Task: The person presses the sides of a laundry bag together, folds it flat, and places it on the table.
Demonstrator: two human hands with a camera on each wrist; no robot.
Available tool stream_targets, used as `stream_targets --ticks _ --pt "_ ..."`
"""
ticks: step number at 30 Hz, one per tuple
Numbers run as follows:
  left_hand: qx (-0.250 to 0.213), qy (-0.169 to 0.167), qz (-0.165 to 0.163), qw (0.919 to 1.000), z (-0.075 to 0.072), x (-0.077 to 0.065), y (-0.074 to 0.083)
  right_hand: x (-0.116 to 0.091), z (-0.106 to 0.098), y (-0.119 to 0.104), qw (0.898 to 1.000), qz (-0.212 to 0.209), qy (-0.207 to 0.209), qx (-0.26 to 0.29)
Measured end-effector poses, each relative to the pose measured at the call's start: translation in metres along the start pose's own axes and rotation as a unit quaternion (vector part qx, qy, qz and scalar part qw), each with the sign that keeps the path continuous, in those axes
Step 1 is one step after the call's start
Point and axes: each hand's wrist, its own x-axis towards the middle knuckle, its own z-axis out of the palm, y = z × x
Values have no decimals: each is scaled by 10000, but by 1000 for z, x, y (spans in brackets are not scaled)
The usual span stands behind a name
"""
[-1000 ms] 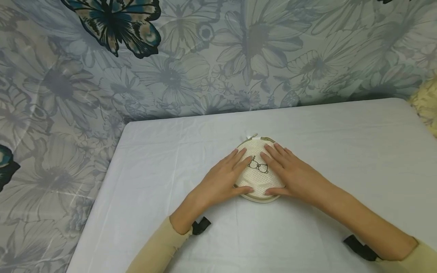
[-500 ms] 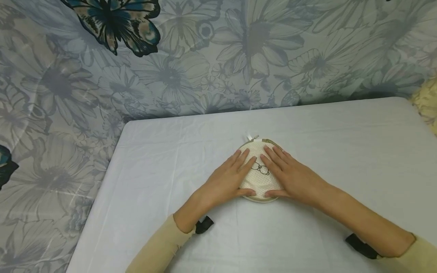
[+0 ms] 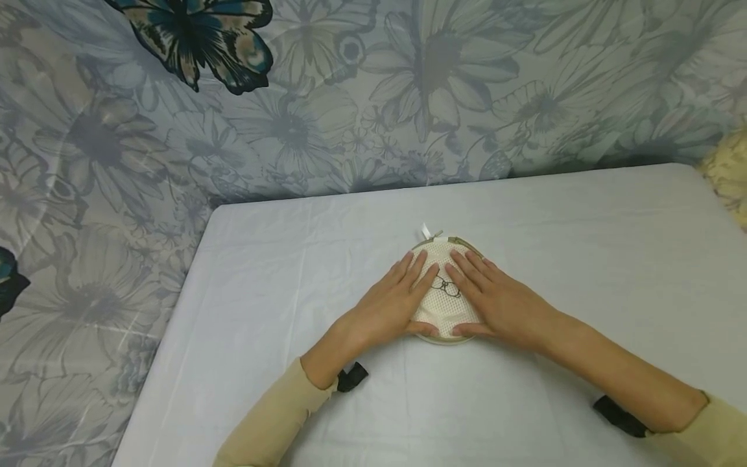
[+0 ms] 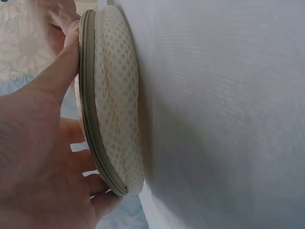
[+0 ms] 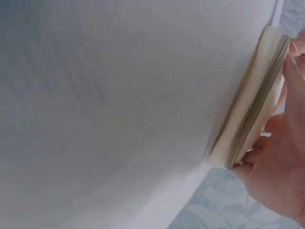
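A round cream mesh pouch (image 3: pixel 448 309) with a dark line drawing like a pair of glasses on top lies on the white-covered table. Its olive zipper (image 4: pixel 90 102) runs round the rim in the left wrist view. My left hand (image 3: pixel 388 307) rests on the left part of the pouch, fingers straight and spread. On the right part lies my right hand (image 3: pixel 506 303), likewise with straight fingers. Both thumbs touch the near part of the top, tips close together. The right wrist view shows the pouch (image 5: pixel 255 102) side-on beneath the right fingers. Much of its top is hidden by the hands.
White cloth covers the table (image 3: pixel 280 259). Behind and left of it hangs a grey floral curtain (image 3: pixel 292 130) with a dark butterfly (image 3: pixel 204 42). Something yellow (image 3: pixel 729 178) is at the far right. A white tag (image 3: pixel 425 231) sticks up at the pouch's far edge.
The pouch has shifted slightly to the right, and the left hand has moved right with it, covering more of the drawing. The right hand has barely moved.
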Motion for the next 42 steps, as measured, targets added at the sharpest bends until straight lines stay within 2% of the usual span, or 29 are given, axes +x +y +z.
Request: stream_targets --ticks 7,14,22,30,35,39,42 --pt "36 -195 -22 9998 3 3 -1 1 3 0 9999 -7 -77 -74" --pt "124 -228 -103 9996 9 3 1 2 5 0 9998 5 -154 -84" --pt "256 -482 -200 9983 9 4 5 2 2 -4 9994 136 -324 -21" --pt "243 -579 -234 9978 7 3 3 5 3 -4 9991 107 -405 -68" --pt "115 -510 -249 9983 8 -1 0 7 2 -5 9989 135 -453 15" --pt "19 -323 -214 9992 7 -2 -1 5 -2 -3 9984 225 -508 92" --pt "-93 -151 -153 9997 7 -3 -1 2 -5 -2 9989 217 -402 83"
